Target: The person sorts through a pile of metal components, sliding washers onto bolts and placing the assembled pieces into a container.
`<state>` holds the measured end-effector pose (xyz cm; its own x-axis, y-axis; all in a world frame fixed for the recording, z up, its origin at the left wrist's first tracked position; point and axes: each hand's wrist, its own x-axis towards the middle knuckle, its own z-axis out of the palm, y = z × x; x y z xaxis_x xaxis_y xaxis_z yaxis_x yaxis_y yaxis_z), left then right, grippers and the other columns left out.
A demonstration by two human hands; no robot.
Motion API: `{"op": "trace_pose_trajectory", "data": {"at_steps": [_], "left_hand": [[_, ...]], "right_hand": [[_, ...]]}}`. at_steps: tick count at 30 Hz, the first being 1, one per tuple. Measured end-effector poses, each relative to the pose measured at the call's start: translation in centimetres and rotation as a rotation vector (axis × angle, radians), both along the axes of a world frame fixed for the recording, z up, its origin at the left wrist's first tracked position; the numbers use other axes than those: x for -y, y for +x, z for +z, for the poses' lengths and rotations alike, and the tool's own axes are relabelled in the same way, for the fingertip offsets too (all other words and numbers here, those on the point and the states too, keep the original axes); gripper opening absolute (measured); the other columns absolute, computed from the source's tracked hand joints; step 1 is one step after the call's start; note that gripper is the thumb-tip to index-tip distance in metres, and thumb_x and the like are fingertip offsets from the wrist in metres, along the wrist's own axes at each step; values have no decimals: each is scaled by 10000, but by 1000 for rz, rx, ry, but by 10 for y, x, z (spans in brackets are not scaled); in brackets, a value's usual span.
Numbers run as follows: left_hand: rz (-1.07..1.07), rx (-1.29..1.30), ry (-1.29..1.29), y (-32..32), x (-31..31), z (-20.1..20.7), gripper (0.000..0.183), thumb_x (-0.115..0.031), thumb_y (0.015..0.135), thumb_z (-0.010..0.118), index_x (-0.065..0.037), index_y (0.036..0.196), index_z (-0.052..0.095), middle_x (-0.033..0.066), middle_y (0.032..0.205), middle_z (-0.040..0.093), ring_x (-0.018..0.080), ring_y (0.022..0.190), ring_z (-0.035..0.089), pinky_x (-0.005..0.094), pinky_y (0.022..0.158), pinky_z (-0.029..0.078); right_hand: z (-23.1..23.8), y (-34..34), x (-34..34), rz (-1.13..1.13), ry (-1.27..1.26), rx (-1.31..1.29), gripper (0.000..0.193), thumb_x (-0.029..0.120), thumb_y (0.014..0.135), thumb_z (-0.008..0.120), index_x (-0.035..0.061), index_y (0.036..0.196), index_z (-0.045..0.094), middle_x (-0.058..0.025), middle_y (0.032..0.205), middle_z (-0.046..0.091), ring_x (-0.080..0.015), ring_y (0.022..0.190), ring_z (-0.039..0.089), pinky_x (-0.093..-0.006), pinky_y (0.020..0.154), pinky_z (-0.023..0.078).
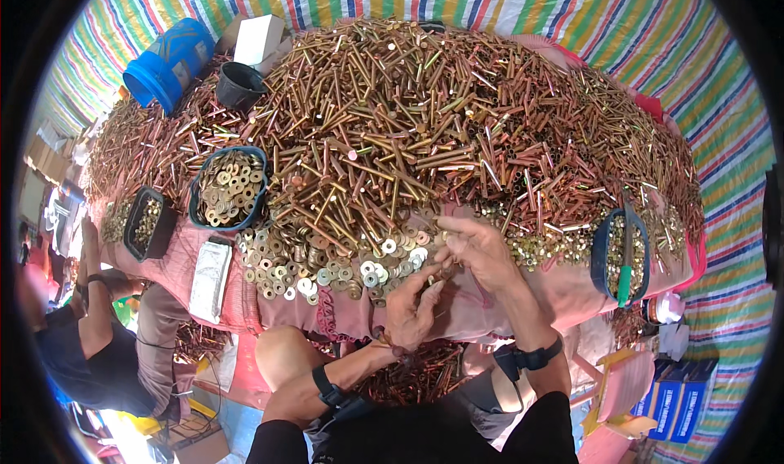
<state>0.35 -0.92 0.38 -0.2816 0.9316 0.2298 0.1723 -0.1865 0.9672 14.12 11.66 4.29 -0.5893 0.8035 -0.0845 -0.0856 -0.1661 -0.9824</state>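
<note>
My left hand and my right hand meet at the near edge of a large heap of copper- and gold-coloured metal rods and tubes. Both have bent fingers, with the fingertips close together. Whatever small part lies between them is too small and too covered to name. Loose flat washers, gold and silver, spread just left of my hands. To their right lies a band of small gold-coloured nuts. Under all this is a pink cloth.
A blue-rimmed tub of washers and a black tray of nuts stand left, near a wrapped white packet. A blue basket sits right. Behind are a blue bucket and black pot. Another person works at left.
</note>
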Motion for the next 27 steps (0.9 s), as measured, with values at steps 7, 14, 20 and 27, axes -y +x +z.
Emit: {"op": "trace_pose_trajectory", "data": {"at_steps": [7, 14, 20, 27], "left_hand": [[-23, 59, -47, 2, 4, -5, 346, -59, 928, 660, 26, 1262, 625, 178, 1032, 738, 224, 917, 730, 317, 801, 553], [-11, -55, 2, 0, 4, -11, 235, -50, 910, 680, 19, 1135, 674, 170, 812, 708, 193, 720, 711, 311, 654, 546], [-24, -57, 19, -1, 7, -13, 146, -40, 906, 676, 18, 1039, 664, 138, 782, 701, 180, 706, 702, 309, 635, 541], [-36, -42, 42, -2, 7, -20, 120, -52, 908, 678, 17, 1003, 653, 98, 718, 659, 143, 634, 626, 289, 600, 505]], "right_hand": [[9, 16, 35, 64, 64, 119, 292, 126, 994, 609, -29, 1236, 657, -30, 997, 667, -105, 843, 644, -253, 754, 521], [15, 11, 48, 21, 705, 315, 271, 4, 830, 701, 45, 1097, 713, -75, 911, 640, -162, 810, 612, -284, 710, 485], [23, 11, 59, -34, 727, 367, 209, 25, 833, 720, 29, 1041, 701, -82, 901, 648, -173, 753, 619, -294, 663, 496], [24, 12, 64, -48, 707, 394, 221, 85, 817, 777, 26, 1010, 687, -75, 856, 657, -155, 665, 620, -291, 602, 497]]}}
